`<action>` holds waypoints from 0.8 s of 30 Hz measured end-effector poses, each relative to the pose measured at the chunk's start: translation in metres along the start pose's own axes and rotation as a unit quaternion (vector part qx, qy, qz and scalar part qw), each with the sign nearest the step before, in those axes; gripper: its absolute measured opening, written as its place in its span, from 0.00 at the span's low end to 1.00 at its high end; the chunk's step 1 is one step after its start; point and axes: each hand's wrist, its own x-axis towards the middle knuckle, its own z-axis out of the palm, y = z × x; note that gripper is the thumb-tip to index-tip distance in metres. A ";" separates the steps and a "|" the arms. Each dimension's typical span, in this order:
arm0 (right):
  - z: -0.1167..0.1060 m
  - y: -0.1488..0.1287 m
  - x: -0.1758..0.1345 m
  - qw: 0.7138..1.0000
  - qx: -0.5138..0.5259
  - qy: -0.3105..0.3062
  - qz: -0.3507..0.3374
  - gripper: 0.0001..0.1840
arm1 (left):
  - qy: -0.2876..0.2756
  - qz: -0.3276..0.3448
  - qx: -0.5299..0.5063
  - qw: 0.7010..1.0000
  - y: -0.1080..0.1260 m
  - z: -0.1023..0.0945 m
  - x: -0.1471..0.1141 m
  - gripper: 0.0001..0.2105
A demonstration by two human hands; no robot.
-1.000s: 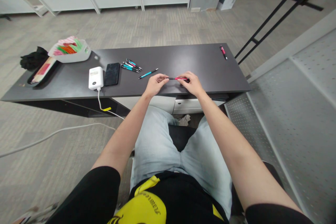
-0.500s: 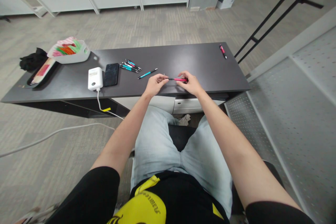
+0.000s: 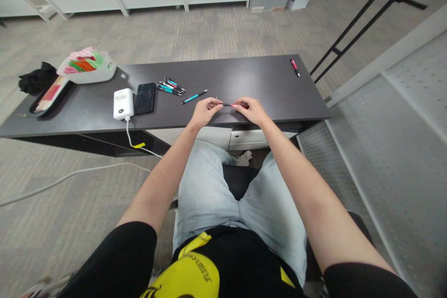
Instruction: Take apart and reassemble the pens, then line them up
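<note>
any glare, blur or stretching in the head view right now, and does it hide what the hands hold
Head view: a pale sheen lies on the dark tabletop beyond the hands, not over the pen; head view: wide-angle stretch enlarges the black sleeves near the bottom; head view: left hand and right hand partly cover the pen, its details too small to tell.

Dark lettering (image 3: pixel 201 267) on the rounded yellow print (image 3: pixel 195 279) of the black fabric shirt (image 3: pixel 247 260) begins "Fla", remainder illegible; the white box-shaped device (image 3: pixel 123 104) bears unreadable print.
</note>
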 end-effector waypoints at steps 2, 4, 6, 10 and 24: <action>-0.001 0.000 0.001 1.000 -0.006 -0.012 0.006 0.14 | -0.007 0.003 0.009 1.000 0.000 0.000 0.000 0.14; 0.000 0.000 0.002 1.000 -0.018 -0.018 0.011 0.16 | -0.015 0.006 0.021 1.000 -0.001 0.000 0.000 0.11; 0.000 0.000 0.002 0.999 -0.023 -0.015 0.015 0.16 | -0.015 0.006 0.026 1.000 -0.002 0.001 0.000 0.10; 0.000 0.001 -0.001 1.000 -0.007 -0.004 0.021 0.11 | -0.004 0.004 0.014 1.000 -0.004 0.003 0.000 0.09; 0.001 -0.001 0.001 0.999 -0.018 -0.010 0.031 0.14 | -0.020 -0.011 0.086 0.996 0.006 0.002 -0.003 0.06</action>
